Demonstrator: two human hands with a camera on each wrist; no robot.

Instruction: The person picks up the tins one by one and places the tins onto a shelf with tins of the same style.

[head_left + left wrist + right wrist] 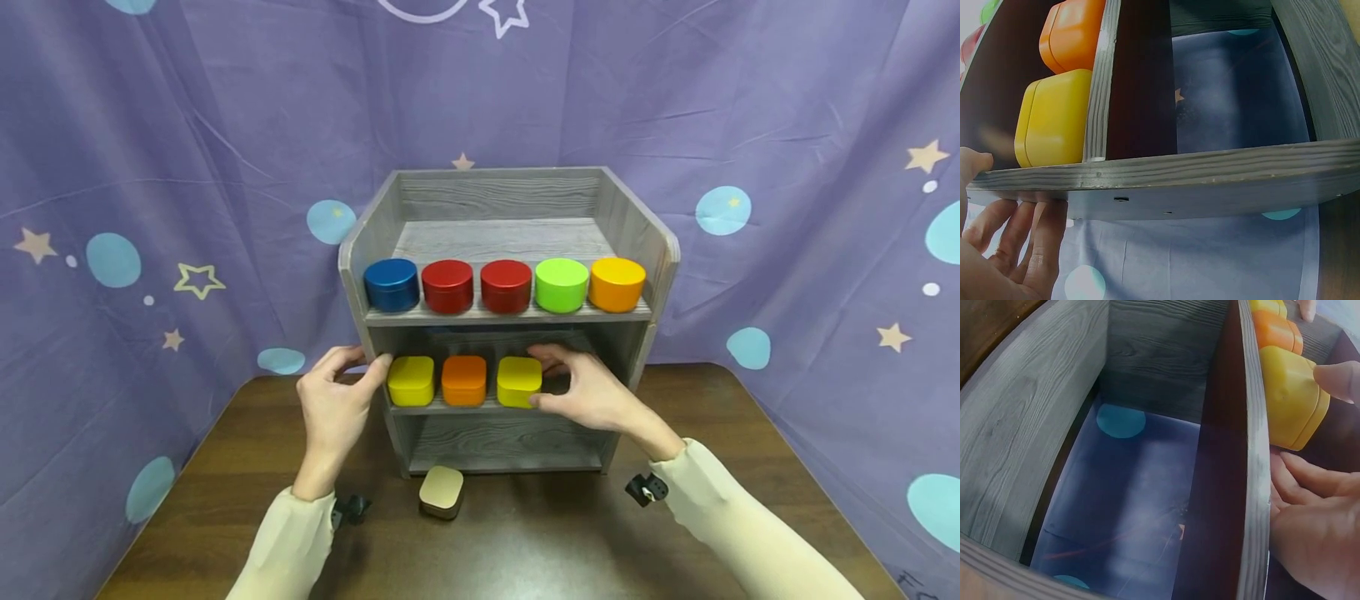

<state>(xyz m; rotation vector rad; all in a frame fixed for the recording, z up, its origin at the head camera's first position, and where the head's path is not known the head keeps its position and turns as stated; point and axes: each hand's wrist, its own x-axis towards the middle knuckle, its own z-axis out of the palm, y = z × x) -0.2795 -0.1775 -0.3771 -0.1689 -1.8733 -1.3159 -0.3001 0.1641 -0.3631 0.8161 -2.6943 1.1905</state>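
A grey wooden shelf unit point(645, 242) stands on a dark table. On its middle board sit three square tins: yellow point(411, 380), orange point(463, 380) and a second yellow tin point(519, 380). My right hand point(551, 375) pinches this right yellow tin, fingers over its top and thumb at its lower front; the right wrist view shows a fingertip on the tin point(1291, 394). My left hand point(360, 360) grips the unit's left side wall, thumb in front and fingers behind. In the left wrist view its fingers point(1022, 237) lie under that wall point(1210, 175), beside the left yellow tin point(1054, 119).
Along the top shelf stand five round tins: blue point(392, 283), two red point(447, 285), green point(561, 284) and orange point(617, 283). A tan square tin point(441, 492) lies on the table point(750, 450) in front of the unit. A purple starred cloth hangs behind.
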